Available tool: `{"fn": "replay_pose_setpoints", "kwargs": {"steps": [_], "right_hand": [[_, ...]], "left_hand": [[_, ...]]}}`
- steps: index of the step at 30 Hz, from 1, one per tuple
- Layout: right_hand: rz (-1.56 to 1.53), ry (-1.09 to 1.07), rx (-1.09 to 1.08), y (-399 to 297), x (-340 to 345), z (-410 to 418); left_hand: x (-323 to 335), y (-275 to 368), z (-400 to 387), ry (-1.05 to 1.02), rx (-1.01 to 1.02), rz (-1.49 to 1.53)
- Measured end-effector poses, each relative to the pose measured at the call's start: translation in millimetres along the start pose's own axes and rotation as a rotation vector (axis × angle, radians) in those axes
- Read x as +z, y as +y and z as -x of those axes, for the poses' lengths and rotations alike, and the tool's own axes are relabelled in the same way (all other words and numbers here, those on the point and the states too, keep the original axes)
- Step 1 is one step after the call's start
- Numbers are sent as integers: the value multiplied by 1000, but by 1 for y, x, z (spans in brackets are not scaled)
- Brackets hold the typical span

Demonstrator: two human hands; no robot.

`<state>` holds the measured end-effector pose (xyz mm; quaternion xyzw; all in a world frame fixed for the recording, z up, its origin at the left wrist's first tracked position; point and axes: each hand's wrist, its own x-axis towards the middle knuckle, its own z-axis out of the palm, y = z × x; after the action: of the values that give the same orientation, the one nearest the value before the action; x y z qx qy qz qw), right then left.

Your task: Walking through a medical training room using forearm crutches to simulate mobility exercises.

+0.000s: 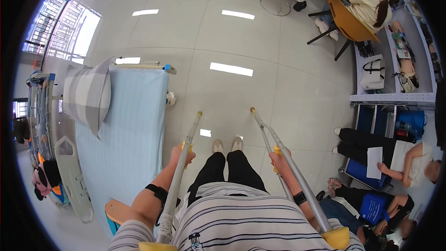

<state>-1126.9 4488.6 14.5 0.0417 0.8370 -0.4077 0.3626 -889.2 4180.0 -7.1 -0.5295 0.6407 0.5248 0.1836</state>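
My left hand (182,156) is closed round the yellow handgrip of one metal underarm crutch (179,170). Its tip stands on the floor ahead, left of my shoes. Around the yellow grip (277,150) of the other crutch (289,164), my right hand (280,162) is closed too, and that tip rests on the floor ahead to the right. Both yellow top pads (336,237) are up beside my chest, near the armpits. My two light shoes (227,145) stand side by side between and behind the tips.
Left stands a bed with a light blue sheet (129,129), a checked pillow (87,97) and a lowered side rail (74,179). A person sits on a mustard chair (350,21) at upper right, near white shelving (390,97). People sit on blue seats (366,174) at right. Tiled floor (233,90) lies ahead.
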Motion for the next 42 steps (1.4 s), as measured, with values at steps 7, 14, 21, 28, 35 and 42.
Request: {"fn": "replay_pose_setpoints", "kwargs": {"steps": [7, 14, 21, 28, 35, 42], "right_hand": [[-7, -4, 7, -12, -4, -9], [-5, -9, 20, -23, -7, -26], [61, -34, -10, -44, 0, -44], [151, -36, 45, -75, 3, -62], [154, -57, 50, -97, 5, -72], [163, -62, 61, -113, 8, -86]], "left_hand": [[0, 13, 2, 28, -4, -17], [-4, 27, -5, 18, -15, -8], [-16, 28, -20, 25, -29, 3], [-30, 60, -20, 32, -113, 54], [-35, 61, -31, 20, -137, 81], [-42, 70, -43, 6, -159, 53]]}}
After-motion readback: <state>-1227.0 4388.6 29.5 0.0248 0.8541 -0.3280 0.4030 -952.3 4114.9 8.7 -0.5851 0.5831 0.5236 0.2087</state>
